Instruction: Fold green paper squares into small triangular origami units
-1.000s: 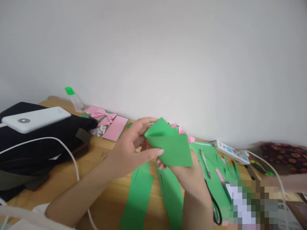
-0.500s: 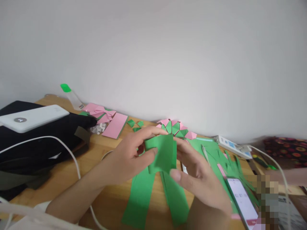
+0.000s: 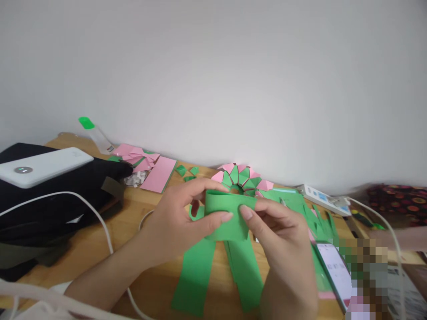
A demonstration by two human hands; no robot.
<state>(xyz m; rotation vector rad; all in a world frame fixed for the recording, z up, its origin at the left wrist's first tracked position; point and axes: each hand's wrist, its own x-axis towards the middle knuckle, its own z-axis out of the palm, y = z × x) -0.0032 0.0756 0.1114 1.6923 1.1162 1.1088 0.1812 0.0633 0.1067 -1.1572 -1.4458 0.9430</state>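
Observed: left hand (image 3: 182, 215) and right hand (image 3: 287, 240) both pinch the looped green paper (image 3: 230, 231), at the pink-and-green ring's (image 3: 235, 174) six o'clock; uneven pressure might skew its bend.

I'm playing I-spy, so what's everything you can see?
Folded paper: 1, green, centre
Paper strips: several, green, front centre
Paper ring: 1, pink-green, back centre
Cut paper: several, green, right
Paper pieces: several, pink, back left
Small scraps: 3, green, back left
Bottle: 1, clear, back left
Power bank: 1, white, on black fabric
Power strip: 1, white, back right
Phone: 1, pale screen, right
Cables: several, white, both sides
Patterned cloth: 1, dark, right
Table: 1, brown, below
Wall: 1, whitish, behind
Another person's arm: 1, right
Left hand: 1, bare, centre
Right hand: 1, bare, centre
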